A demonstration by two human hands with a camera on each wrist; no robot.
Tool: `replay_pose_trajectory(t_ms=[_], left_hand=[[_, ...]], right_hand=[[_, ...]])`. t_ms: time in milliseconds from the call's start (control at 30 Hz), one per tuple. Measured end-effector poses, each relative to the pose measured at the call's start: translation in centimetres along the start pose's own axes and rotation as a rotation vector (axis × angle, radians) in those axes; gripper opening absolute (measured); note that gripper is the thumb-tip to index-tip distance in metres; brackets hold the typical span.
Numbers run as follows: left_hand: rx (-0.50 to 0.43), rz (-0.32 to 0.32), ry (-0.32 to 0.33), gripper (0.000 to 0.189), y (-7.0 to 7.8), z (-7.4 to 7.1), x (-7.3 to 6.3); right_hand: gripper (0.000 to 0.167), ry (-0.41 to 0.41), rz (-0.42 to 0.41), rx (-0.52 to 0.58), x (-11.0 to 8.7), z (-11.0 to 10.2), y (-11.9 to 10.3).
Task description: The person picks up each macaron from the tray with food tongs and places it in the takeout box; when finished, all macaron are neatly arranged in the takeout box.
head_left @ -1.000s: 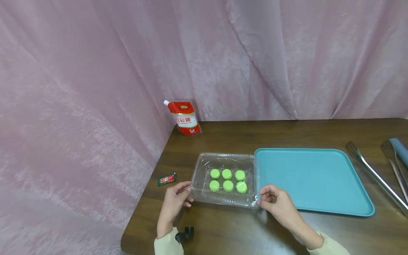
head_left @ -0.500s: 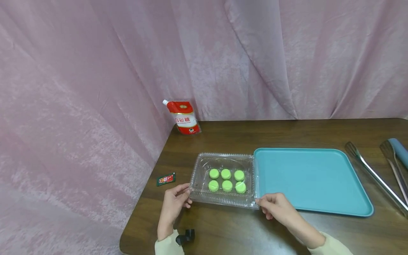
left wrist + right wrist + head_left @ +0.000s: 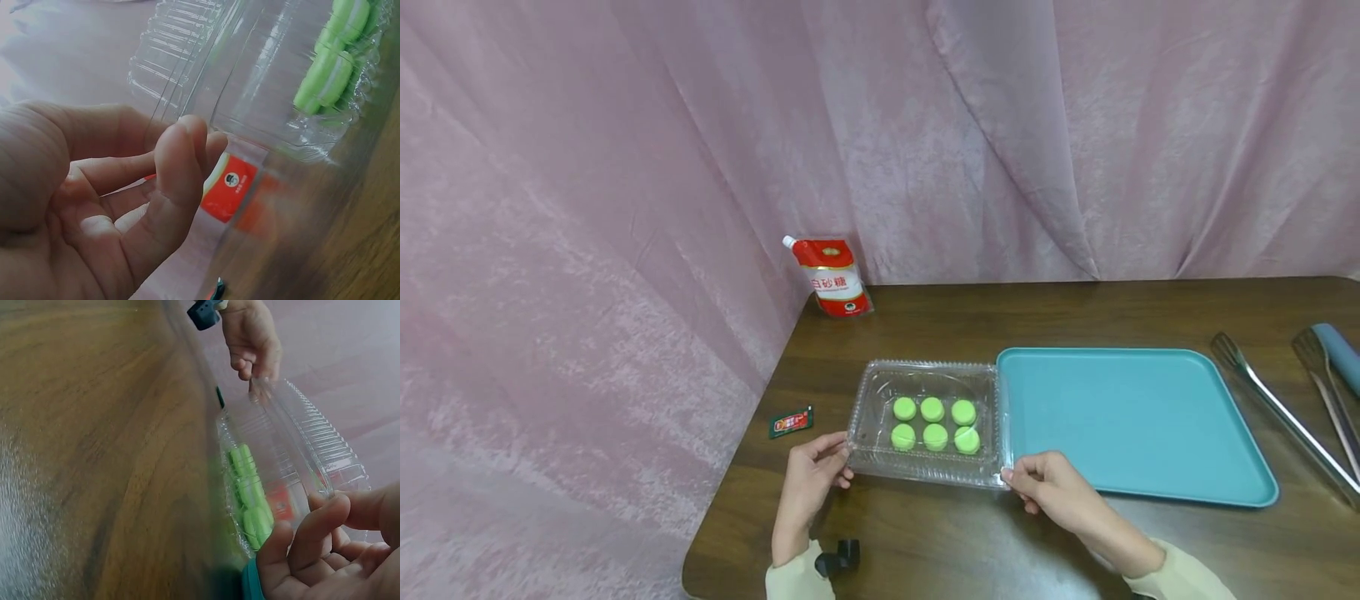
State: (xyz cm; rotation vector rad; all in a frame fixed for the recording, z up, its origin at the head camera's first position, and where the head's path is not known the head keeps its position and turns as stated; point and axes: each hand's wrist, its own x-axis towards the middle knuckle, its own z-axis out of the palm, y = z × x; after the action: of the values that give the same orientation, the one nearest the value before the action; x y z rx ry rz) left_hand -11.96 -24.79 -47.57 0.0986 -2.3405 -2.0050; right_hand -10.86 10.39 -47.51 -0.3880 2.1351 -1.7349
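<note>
A clear plastic clamshell box lies on the wooden table with its lid over several light green macarons, set in two rows. At the front left corner, my left hand pinches the rim between thumb and fingers, also seen close up in the left wrist view, where the hand is beside the box's ridged edge. My right hand pinches the front right corner. In the right wrist view its thumb and index finger meet on the rim, and macarons show through the side.
A turquoise tray adjoins the box on the right. Metal tongs and another pair with a blue handle lie at far right. A red and white sugar pouch stands at the back left; a small green-red sachet lies left.
My right hand's fingers have closed from a looser touch into a pinch at the box's front right corner. The left hand and the box have hardly moved.
</note>
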Motion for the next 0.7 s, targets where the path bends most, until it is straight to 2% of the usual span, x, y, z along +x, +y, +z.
replay_pose_trajectory(t_ms=[167,500,600,700], left_hand=[[-0.008,-0.009,-0.002,0.027,-0.02,-0.09,0.22],[-0.018,-0.007,-0.027,0.027,-0.02,-0.15,0.68],[0.007,-0.003,-0.042,0.028,0.04,-0.28,0.76],[0.084,0.001,-0.071,0.028,0.40,-0.70,0.86]], right_hand=[[0.036,-0.014,-0.057,0.001,0.15,0.03,0.06],[0.031,-0.003,-0.081,-0.037,0.44,0.04,0.11],[0.034,-0.005,-0.063,-0.035,0.35,0.01,0.08],[0.037,-0.006,-0.036,-0.064,0.21,-0.18,-0.20]])
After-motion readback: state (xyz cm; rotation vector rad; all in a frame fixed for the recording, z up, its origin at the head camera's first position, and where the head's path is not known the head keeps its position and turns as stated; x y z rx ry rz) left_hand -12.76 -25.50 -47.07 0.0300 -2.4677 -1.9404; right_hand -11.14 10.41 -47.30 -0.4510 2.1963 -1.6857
